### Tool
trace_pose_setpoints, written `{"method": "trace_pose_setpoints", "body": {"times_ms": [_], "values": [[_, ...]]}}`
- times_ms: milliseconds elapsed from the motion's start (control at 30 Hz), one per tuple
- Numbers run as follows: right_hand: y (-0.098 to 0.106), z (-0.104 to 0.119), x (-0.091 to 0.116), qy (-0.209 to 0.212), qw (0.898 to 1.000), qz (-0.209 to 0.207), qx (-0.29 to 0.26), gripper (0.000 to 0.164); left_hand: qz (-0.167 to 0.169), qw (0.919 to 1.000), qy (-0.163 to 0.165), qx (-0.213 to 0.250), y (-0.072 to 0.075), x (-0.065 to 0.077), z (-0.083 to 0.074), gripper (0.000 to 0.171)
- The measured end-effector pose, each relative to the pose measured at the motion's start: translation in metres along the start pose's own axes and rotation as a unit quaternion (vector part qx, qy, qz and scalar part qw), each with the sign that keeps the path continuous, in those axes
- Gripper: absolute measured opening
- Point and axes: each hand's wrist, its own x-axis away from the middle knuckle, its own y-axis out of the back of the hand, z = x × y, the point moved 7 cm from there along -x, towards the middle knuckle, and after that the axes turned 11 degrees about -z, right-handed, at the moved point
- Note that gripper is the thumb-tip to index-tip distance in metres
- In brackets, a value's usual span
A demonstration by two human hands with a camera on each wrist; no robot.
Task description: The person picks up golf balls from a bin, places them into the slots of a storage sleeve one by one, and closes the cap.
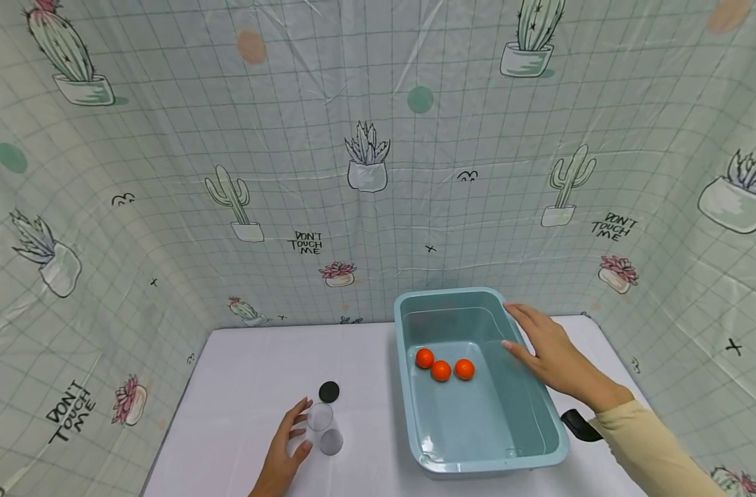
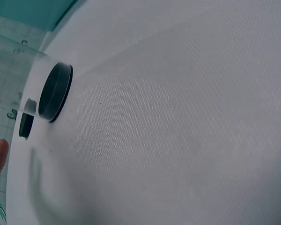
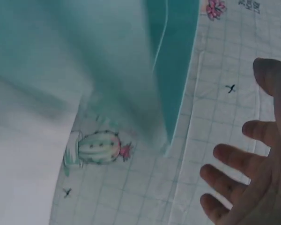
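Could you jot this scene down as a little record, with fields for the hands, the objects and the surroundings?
Left hand: beside the clear container, no grip seen
Right hand: at the bin's right side; contact unclear
Clear container: upright on the table
Black disc: flat, just beyond the container
Bin: light blue, on the table
Balls: three, orange, inside the bin
Table: white
Backdrop: grid cloth with cactus prints

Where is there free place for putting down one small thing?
Free: the table, left of the left hand; the strip between clear cylinder and blue tub; inside the tub, nearer than the orange balls. Crowded: around that cylinder and black disc.
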Motion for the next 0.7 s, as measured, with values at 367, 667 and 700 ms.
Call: {"method": "trace_pose_setpoints", "body": {"times_ms": [367,667,700], "values": [[-0.006,0.018,-0.015,-0.017,0.997,0.066,-0.022,0.066,0.001,0.9994,0.028,-0.02,-0.014,0.001,0.005,0.064],[-0.029,0.043,-0.026,-0.006,0.993,0.115,-0.036,0.064,0.003,0.9979,0.049,-0.042,-0.024,0.001,0.006,0.06],[-0.032,0.045,-0.027,-0.006,0.992,0.119,-0.04,0.064,0.002,0.9975,0.056,-0.043,-0.024,0.001,0.007,0.06]]}}
